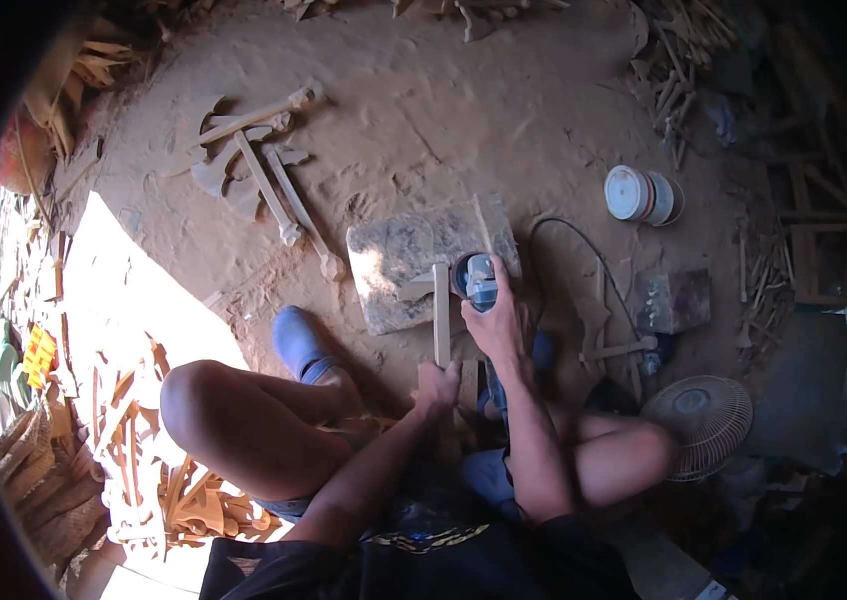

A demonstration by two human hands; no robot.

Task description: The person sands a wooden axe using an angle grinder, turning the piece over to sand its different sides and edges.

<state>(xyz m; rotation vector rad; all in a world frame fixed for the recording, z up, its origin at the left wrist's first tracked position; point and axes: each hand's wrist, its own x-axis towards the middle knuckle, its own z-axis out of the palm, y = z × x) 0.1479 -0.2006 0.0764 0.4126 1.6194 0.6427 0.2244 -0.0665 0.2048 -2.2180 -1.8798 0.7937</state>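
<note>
My left hand (437,388) is wrapped round the lower end of a pale wooden axe (442,320), its shaft pointing away from me. The axe's far end lies over a worn, dusty block (384,235) on the ground. My right hand (496,325) grips an angle grinder (482,290) by its head and body. The grinder's dark round disc sits just right of the axe's shaft, close to its far end; whether they touch I cannot tell.
Several wooden axes (269,190) lie at the far left. A white bucket (628,194), a dark box (674,300) and a fan (699,420) stand to the right. A black cord (584,236) curves over the dirt floor. Wood scraps (194,500) are heaped at lower left.
</note>
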